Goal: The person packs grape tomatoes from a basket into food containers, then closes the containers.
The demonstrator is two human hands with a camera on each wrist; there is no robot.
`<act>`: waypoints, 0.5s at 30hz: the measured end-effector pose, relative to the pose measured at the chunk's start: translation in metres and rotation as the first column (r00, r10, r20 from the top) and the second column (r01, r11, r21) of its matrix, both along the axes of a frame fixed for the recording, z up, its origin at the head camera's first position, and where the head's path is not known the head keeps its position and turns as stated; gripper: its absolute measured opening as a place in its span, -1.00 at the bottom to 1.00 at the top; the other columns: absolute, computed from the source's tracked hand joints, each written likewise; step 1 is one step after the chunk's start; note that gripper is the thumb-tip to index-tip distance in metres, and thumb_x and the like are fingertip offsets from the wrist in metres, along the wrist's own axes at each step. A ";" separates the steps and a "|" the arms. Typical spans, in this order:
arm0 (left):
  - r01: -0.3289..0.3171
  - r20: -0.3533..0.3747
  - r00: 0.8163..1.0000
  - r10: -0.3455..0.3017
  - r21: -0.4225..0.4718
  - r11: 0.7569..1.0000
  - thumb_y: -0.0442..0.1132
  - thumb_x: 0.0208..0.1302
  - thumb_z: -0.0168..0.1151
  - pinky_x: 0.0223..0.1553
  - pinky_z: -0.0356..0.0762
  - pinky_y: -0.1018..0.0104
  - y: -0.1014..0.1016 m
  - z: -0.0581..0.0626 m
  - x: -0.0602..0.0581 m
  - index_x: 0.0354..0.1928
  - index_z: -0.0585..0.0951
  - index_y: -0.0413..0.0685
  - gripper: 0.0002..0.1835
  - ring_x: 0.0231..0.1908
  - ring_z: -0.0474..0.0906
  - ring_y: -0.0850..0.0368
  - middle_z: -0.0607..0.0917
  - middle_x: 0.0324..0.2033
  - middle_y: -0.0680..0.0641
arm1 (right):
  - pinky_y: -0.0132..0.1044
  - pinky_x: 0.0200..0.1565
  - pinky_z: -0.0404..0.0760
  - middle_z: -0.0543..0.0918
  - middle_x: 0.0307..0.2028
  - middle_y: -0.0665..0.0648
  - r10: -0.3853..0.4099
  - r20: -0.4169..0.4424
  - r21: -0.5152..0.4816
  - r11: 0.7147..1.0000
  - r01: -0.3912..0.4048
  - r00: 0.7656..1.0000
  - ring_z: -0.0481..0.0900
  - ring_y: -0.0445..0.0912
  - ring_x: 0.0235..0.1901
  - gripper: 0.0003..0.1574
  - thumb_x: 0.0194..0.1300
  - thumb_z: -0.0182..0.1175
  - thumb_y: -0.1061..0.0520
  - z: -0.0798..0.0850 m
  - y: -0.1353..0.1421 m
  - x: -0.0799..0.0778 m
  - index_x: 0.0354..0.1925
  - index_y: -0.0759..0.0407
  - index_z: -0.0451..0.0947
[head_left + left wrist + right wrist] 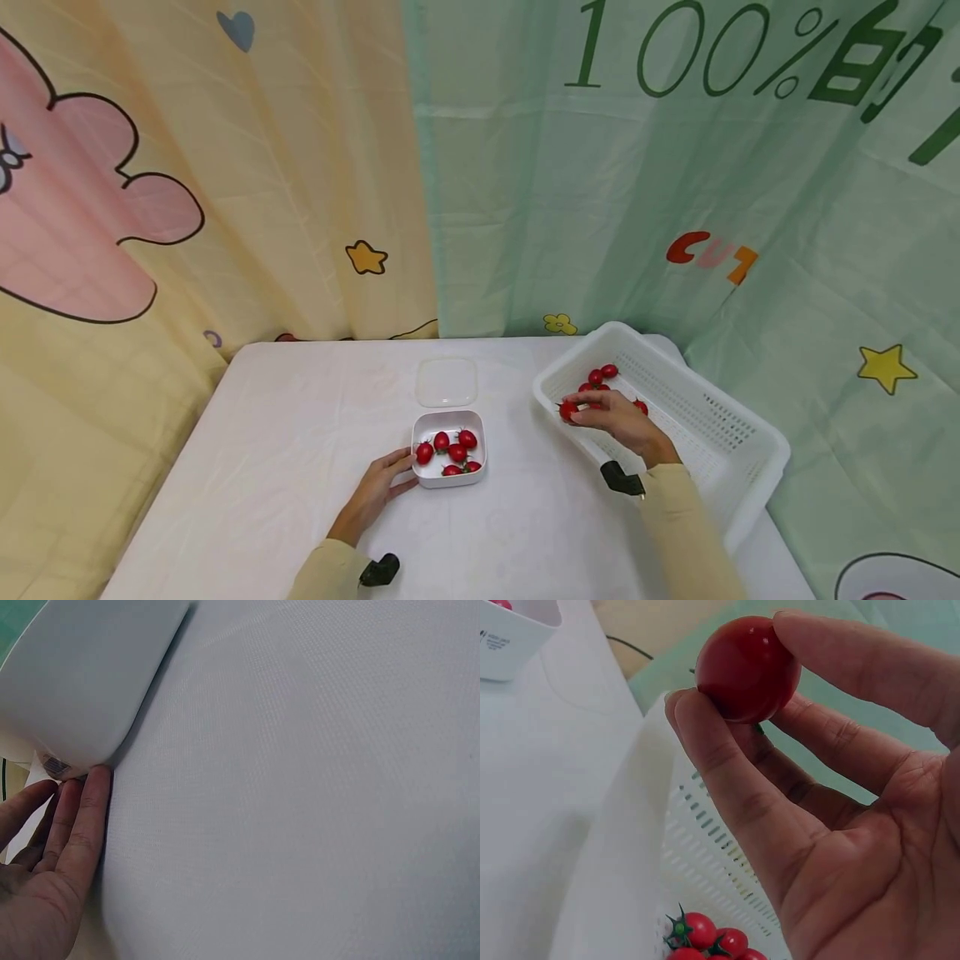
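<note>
My right hand (626,423) pinches a red cherry tomato (748,669) between thumb and fingertips, over the near-left side of a white perforated basket (705,458). Several more cherry tomatoes (699,930), some with green stems, lie in that basket, partly hidden by the hand in the head view. On the table's middle stands a small white square box (450,481) with several cherry tomatoes (457,452) inside. My left hand (372,493) rests against the box's left side; in the left wrist view its extended fingers (82,829) touch the box wall.
A clear, flat lid (446,382) lies just behind the small box. White cloth covers the table (300,442). A yellow curtain (300,167) and a green curtain (540,183) hang behind it. The basket reaches to the table's right edge.
</note>
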State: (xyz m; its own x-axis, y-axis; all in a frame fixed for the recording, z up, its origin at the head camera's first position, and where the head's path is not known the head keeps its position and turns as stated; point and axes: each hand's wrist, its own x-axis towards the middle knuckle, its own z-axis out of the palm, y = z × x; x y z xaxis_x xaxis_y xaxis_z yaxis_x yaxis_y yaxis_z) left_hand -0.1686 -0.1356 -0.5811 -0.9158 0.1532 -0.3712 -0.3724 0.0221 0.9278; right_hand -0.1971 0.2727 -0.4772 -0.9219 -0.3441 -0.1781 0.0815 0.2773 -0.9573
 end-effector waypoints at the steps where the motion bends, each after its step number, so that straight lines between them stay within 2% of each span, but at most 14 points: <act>1: -0.003 0.004 1.000 0.003 0.000 1.000 -0.15 0.46 0.02 0.12 0.51 -0.02 0.000 -0.001 0.000 0.33 0.24 -0.47 -0.41 0.22 0.36 -0.30 0.30 0.30 -0.43 | -0.20 0.08 0.56 0.62 0.01 0.30 0.007 0.002 -0.016 1.000 -0.007 1.000 0.60 -0.04 -0.06 -0.46 0.30 0.24 0.12 0.000 -0.003 0.000 0.16 0.38 0.48; 6: 0.002 0.004 1.000 -0.002 -0.001 1.000 -0.15 0.46 0.02 0.13 0.51 -0.01 -0.001 -0.001 0.000 0.33 0.24 -0.47 -0.41 0.22 0.35 -0.30 0.29 0.30 -0.43 | -0.19 0.07 0.58 0.66 -0.02 0.21 0.020 0.005 -0.041 0.999 -0.020 1.000 0.60 -0.04 -0.05 -0.46 0.27 0.28 0.10 -0.002 -0.017 0.001 0.14 0.37 0.51; 10: 0.008 0.003 1.000 -0.008 0.001 1.000 -0.15 0.46 0.02 0.13 0.50 -0.02 -0.001 0.000 0.000 0.34 0.23 -0.48 -0.40 0.23 0.34 -0.31 0.28 0.31 -0.44 | -0.17 0.07 0.58 0.63 0.03 0.21 0.011 0.013 -0.022 1.000 -0.011 1.000 0.57 -0.03 -0.02 -0.43 0.25 0.30 0.06 -0.003 -0.028 0.001 0.15 0.33 0.52; 15: 0.009 0.000 1.000 -0.009 0.006 1.000 -0.15 0.45 0.03 0.12 0.51 -0.01 -0.001 -0.001 -0.001 0.33 0.24 -0.48 -0.40 0.22 0.35 -0.30 0.28 0.30 -0.44 | -0.21 0.05 0.60 0.65 0.01 0.23 0.020 0.038 -0.064 0.998 -0.017 0.999 0.61 -0.02 -0.05 -0.41 0.26 0.29 0.08 -0.003 -0.041 -0.001 0.17 0.37 0.48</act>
